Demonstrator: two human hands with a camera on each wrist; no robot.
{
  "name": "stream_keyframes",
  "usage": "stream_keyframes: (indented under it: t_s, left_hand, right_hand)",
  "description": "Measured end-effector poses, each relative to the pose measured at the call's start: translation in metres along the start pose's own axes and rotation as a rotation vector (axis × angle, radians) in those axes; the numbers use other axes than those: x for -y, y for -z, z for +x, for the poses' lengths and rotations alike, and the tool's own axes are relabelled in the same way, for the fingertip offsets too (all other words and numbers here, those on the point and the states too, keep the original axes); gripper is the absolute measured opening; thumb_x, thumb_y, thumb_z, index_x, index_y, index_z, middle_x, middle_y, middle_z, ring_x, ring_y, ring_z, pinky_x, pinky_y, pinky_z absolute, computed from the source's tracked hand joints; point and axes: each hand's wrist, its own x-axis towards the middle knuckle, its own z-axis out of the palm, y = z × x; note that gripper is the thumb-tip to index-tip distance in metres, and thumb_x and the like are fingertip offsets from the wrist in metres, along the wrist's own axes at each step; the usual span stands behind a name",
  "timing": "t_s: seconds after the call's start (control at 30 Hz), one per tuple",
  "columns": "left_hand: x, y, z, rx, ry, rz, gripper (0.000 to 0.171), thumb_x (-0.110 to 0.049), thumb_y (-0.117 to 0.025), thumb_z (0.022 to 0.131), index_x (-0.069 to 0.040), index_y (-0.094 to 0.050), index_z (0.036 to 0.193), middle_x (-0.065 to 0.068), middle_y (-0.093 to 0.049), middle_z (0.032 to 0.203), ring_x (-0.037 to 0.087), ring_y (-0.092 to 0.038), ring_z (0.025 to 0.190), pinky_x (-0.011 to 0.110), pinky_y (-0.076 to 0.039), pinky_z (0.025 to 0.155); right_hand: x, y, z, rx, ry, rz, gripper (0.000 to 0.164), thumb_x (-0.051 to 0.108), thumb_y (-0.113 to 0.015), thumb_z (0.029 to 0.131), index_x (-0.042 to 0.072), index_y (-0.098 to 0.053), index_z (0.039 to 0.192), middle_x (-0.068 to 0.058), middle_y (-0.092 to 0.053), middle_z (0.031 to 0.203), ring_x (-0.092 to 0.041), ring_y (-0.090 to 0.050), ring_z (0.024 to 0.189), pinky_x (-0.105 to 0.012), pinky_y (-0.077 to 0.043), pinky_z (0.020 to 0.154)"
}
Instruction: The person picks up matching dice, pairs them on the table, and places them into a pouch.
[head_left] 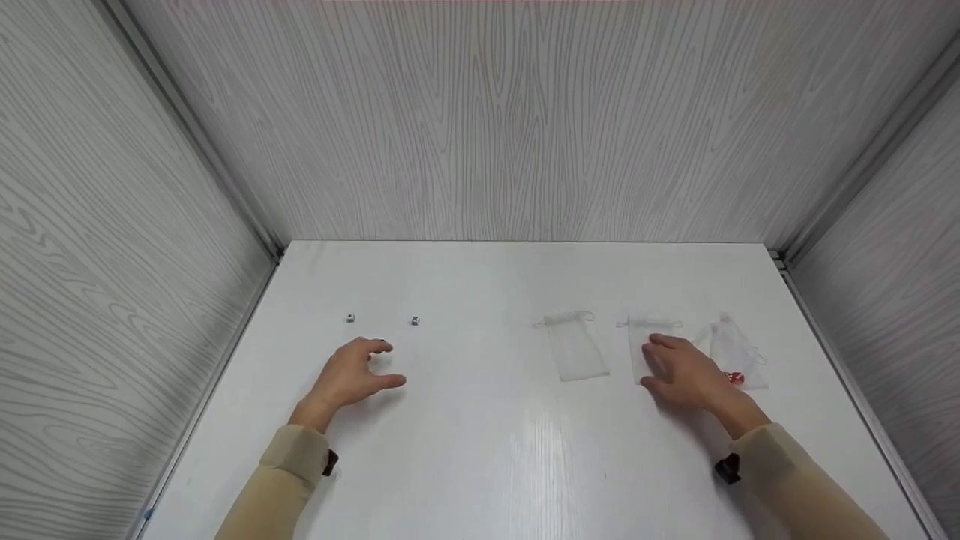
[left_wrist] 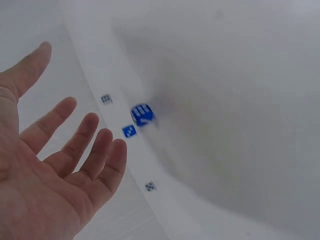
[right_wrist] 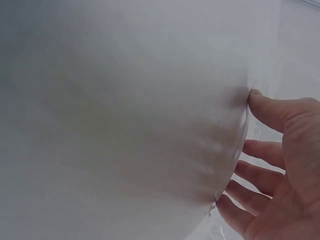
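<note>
In the head view my left hand (head_left: 346, 375) hovers over the table's left side, thumb and fingers apart, holding nothing. Two small white dice (head_left: 415, 320) lie beyond it. The left wrist view shows two blue dice (left_wrist: 129, 131) close to the fingertips, the larger (left_wrist: 142, 115) blurred; the hand mostly hides them from the head camera. My right hand (head_left: 684, 371) is over the middle sheer white drawstring pouch (head_left: 640, 360), its thumb and fingertips spread and touching down at it. Part of that pouch is hidden under the hand.
Another flat sheer pouch (head_left: 576, 349) lies left of the right hand. A third pouch (head_left: 731, 345), with red dice (head_left: 734, 377) inside, lies to its right, partly behind the hand. Wood-grain panels (head_left: 480, 120) enclose the white table (head_left: 480, 450) at the back and sides.
</note>
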Motion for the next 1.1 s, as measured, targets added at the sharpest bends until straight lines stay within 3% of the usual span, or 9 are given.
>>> stream_keyframes:
  t_s: [0.1,0.2,0.47,0.7,0.9,1.1]
  left_hand:
    - [0.014,0.002,-0.011,0.039,0.068,-0.019,0.073,-0.036,-0.098,0.088,-0.003,-0.070,0.147,0.023,-0.071,0.146,0.044,-0.067,0.134,0.062,-0.055,0.114]
    - [0.021,0.000,-0.016,0.055,0.097,-0.029,0.071,-0.032,-0.099,0.087,-0.002,-0.071,0.145,0.020,-0.074,0.140,0.039,-0.068,0.127,0.059,-0.056,0.113]
    - [0.028,-0.004,-0.014,0.005,0.123,0.011,0.033,-0.014,-0.087,0.095,-0.002,-0.077,0.124,0.014,-0.077,0.115,0.028,-0.068,0.105,0.053,-0.060,0.102]
    - [0.030,-0.004,-0.014,-0.043,0.100,0.039,0.009,-0.008,-0.082,0.097,-0.004,-0.081,0.105,0.011,-0.077,0.099,0.024,-0.067,0.094,0.045,-0.056,0.089]
    - [0.019,-0.012,-0.011,-0.023,0.102,0.023,0.007,-0.009,-0.080,0.099,-0.007,-0.081,0.106,0.009,-0.078,0.100,0.022,-0.068,0.094,0.046,-0.058,0.091]
    - [-0.016,-0.037,0.002,0.013,0.044,0.000,0.009,-0.012,-0.083,0.099,-0.011,-0.082,0.108,0.005,-0.078,0.102,0.019,-0.068,0.095,0.045,-0.060,0.094]
  right_hand:
    - [0.001,0.002,0.001,0.001,0.022,-0.017,0.066,0.028,-0.080,0.102,-0.005,-0.060,0.156,-0.031,-0.053,0.167,-0.057,-0.048,0.156,-0.073,-0.043,0.125]
    - [0.003,0.004,0.001,-0.003,0.027,-0.031,0.065,0.028,-0.081,0.101,-0.005,-0.061,0.154,-0.031,-0.055,0.165,-0.057,-0.050,0.154,-0.073,-0.046,0.122]
    - [0.006,0.002,0.003,0.018,0.016,-0.045,0.065,0.029,-0.079,0.104,-0.004,-0.060,0.157,-0.030,-0.053,0.167,-0.056,-0.049,0.155,-0.073,-0.046,0.123]
    - [0.005,0.000,0.005,0.009,0.025,-0.052,0.065,0.028,-0.079,0.103,-0.004,-0.060,0.156,-0.031,-0.053,0.166,-0.057,-0.050,0.154,-0.073,-0.046,0.122]
    - [0.002,0.001,0.005,0.007,0.035,-0.056,0.065,0.028,-0.080,0.103,-0.005,-0.060,0.155,-0.032,-0.055,0.165,-0.057,-0.051,0.152,-0.073,-0.047,0.121]
    - [0.000,0.002,0.004,-0.012,0.055,-0.062,0.063,0.027,-0.081,0.102,-0.006,-0.063,0.152,-0.032,-0.058,0.161,-0.058,-0.054,0.149,-0.072,-0.050,0.119]
